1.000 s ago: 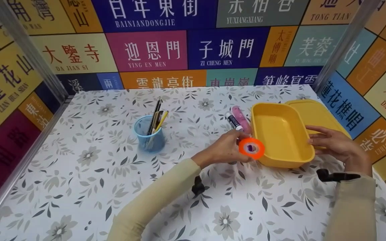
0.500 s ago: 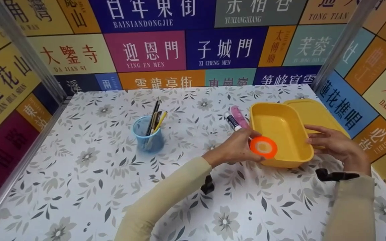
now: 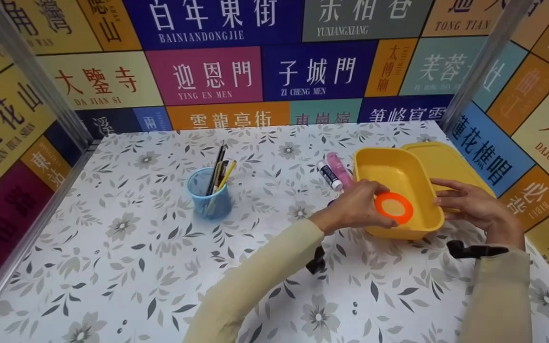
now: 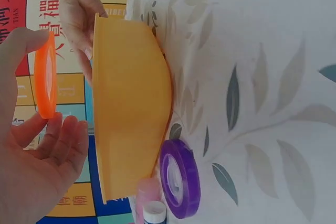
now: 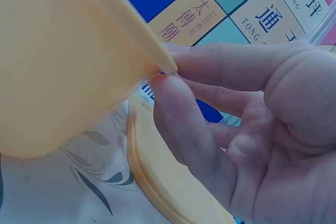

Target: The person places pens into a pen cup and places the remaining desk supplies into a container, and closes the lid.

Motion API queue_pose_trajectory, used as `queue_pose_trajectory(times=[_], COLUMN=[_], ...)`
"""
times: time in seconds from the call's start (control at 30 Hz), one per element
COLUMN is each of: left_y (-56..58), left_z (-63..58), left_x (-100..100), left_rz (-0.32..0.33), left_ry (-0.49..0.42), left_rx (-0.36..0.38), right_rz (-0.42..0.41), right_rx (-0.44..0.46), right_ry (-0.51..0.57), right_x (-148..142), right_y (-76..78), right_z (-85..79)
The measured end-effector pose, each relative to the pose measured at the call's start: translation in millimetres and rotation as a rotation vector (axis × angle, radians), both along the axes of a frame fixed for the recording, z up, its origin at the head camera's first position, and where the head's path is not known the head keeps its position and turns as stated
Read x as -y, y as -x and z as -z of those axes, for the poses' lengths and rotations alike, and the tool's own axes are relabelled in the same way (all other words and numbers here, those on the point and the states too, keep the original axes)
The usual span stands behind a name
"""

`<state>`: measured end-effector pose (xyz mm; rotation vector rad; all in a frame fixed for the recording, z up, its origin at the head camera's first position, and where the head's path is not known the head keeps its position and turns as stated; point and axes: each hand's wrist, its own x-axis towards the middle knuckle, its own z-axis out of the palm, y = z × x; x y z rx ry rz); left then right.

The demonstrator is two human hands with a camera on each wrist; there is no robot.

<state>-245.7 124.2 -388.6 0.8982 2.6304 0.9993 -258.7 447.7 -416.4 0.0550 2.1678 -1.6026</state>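
Note:
My left hand point(image 3: 358, 205) pinches a roll of orange tape point(image 3: 407, 204) between thumb and fingertips, over the near left part of a yellow box point(image 3: 410, 233). In the left wrist view the orange tape point(image 4: 44, 80) stands on edge in the grip, just beyond the rim of the box point(image 4: 131, 103). At the box's right side, my right hand point(image 3: 474, 205) holds the rim. The right wrist view has the box's rim point(image 5: 139, 27) between my right thumb point(image 5: 181, 106) and index finger.
A yellow lid point(image 3: 439, 159) lies behind and right of the box. Left of it are a glue stick point(image 3: 329, 175), a pink item point(image 3: 340, 169) and a roll of purple tape point(image 4: 181, 179). A blue cup point(image 3: 210, 200) with pens stands further left on the flowered table.
My left hand has carried the orange tape rightward, from beside the box's left wall to over its inside. My right hand has stayed at the rim.

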Motion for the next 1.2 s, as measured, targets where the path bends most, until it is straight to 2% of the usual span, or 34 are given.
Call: queue_pose_trajectory(times=[0.1, 0.3, 0.53, 0.83, 1.2], left_y=[1.3, 3.3, 3.0, 1.6, -1.8], left_z=[-2.9, -4.7, 1.7, 10.7, 21.0], left_x=[-7.8, -21.3, -38.6, -55.0, -71.8], left_rz=[-0.025, -0.084, -0.120, -0.177, -0.195], left_ry=[0.024, 0.023, 0.045, 0.124, 0.075], left_rx=[0.003, 0.068, 0.068, 0.064, 0.076], right_rz=[-0.006, -0.018, -0.009, -0.015, -0.011], right_rx=[-0.008, -0.005, 0.000, -0.008, -0.026], right_ry=[0.004, 0.015, 0.005, 0.010, 0.053], right_x=[0.2, -1.3, -2.4, 0.3, -0.2], right_y=[0.0, 0.4, 1.1, 0.5, 0.7], right_z=[0.1, 0.2, 0.6, 1.0, 2.9])
